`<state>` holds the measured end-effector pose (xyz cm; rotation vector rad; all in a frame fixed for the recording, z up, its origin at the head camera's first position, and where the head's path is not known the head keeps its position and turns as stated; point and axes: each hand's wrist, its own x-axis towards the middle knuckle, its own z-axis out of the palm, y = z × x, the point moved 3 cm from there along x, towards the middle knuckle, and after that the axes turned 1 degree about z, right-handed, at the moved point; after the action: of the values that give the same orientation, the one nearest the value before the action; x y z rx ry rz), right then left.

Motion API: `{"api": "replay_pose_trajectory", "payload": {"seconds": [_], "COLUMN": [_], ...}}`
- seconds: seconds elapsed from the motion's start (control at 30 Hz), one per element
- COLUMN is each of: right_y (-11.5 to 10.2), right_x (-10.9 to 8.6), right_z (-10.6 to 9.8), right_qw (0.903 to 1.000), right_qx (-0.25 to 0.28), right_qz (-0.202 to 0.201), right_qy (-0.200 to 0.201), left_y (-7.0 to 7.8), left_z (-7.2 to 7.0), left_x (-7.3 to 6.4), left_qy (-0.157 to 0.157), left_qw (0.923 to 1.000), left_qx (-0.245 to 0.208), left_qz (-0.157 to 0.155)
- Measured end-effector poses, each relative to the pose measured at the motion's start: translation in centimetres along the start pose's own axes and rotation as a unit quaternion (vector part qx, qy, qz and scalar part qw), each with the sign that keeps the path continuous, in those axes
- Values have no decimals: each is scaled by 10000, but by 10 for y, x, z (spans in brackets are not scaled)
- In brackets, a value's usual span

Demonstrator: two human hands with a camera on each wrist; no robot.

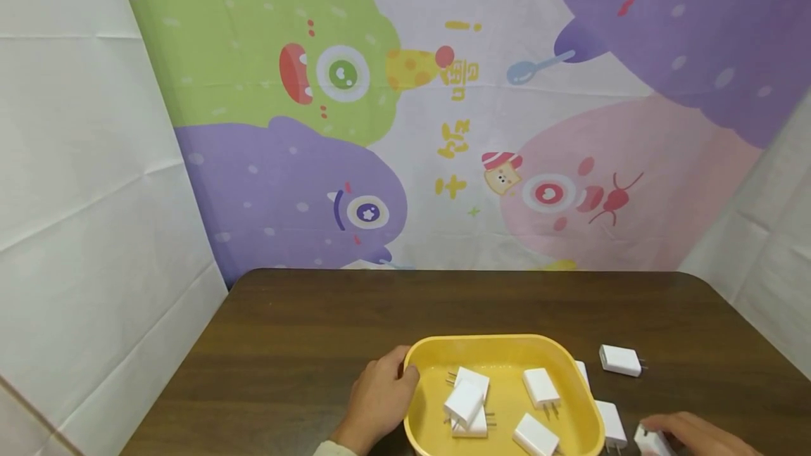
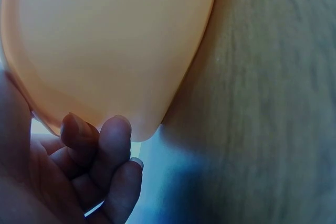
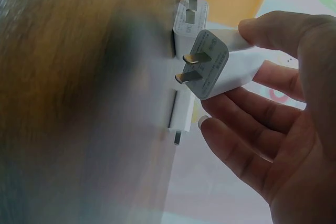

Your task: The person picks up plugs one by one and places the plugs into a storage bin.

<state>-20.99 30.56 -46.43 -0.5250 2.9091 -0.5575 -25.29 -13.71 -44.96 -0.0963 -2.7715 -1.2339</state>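
A yellow plastic basin stands near the front of the table, with several white charger plugs lying loose inside it. At its left side my left hand grips the rim, thumb over the edge. The left wrist view shows its fingers curled against the outer wall. To the right of the basin my right hand pinches another white charger plug between thumb and fingers. Two flat metal prongs stick out of that plug, away from the palm.
On the brown wooden table, a white charger plug sits close beside the basin's right wall. Another charger lies farther back, and one more is partly hidden behind the rim. A printed cartoon cloth hangs behind the table.
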Motion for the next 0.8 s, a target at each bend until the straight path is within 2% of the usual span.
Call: {"api": "replay_pose_trajectory", "payload": {"seconds": [0.07,0.27,0.4,0.5,0.57,0.7,0.8], "right_y": [-2,-10,-22,-32,-38,-44,-41], "right_x": [1,1,-4,-9,-10,-10,-7], "right_z": [-1,0,1,-1,-3,-9,-13], "right_qw": [9999,9944,9870,9782,9748,9748,9805], "right_qx": [-61,-154,-162,-118,-101,-284,-427], "right_qz": [83,996,1044,853,738,736,934], "right_qy": [111,326,1210,1887,2101,2089,1678], "left_y": [0,-1,-2,-2,-2,-1,0], "left_z": [0,-1,-1,-2,-2,-2,-1], "left_x": [0,0,0,-1,-1,-1,0], "left_qy": [-3,5,14,-1,-5,-15,-20], "left_qw": [10000,10000,10000,10000,10000,10000,10000], "left_qx": [6,-11,-29,-19,-11,-33,-29], "left_qz": [12,46,29,52,81,71,68]}}
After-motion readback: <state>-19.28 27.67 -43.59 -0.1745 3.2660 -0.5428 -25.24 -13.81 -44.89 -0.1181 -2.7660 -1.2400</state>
